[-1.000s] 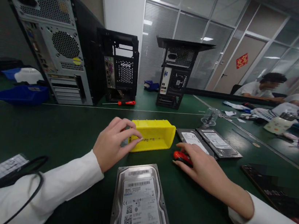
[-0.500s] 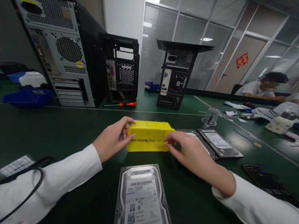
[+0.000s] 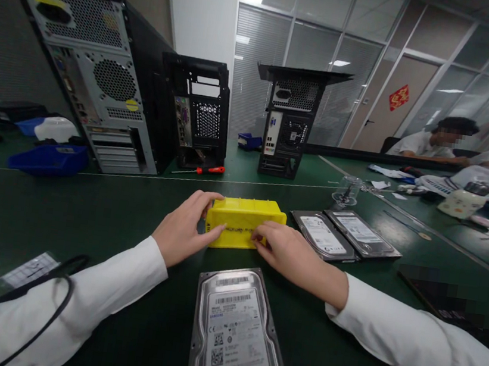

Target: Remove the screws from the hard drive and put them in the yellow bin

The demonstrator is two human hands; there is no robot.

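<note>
A yellow plastic bin stands on the green table in front of me. My left hand grips its left end, thumb on the near side and fingers over the top edge. My right hand rests against the bin's near face on the right, fingers curled against it. Whether the right hand holds anything small is hidden. A hard drive lies label up just below my hands, close to me.
Two more hard drives lie side by side to the right of the bin. Three computer cases stand at the back, with a red-handled screwdriver between them. A blue bin sits at left. Two people sit at far right.
My right hand left a red object on the table and came onto the yellow bin, then slid left along its near face. The bin turned from tilted open toward me to standing.
</note>
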